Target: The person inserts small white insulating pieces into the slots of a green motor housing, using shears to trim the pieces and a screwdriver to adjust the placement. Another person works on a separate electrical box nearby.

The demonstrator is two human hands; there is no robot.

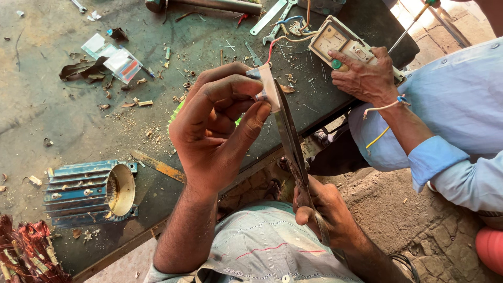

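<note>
Left hand [220, 126] pinched a small paper strip [267, 86]; right hand [327, 212] gripped scissors [291, 139], blades against strip, above littered worktop [63, 105].

Bright daylight, sun glare top right, soft shadows under hands, sharp focus, slight wide-angle edge distortion.

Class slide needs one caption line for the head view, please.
Left hand pinches a small paper strip against scissors held by the right hand; a co-worker's hand rests on a meter.
</note>
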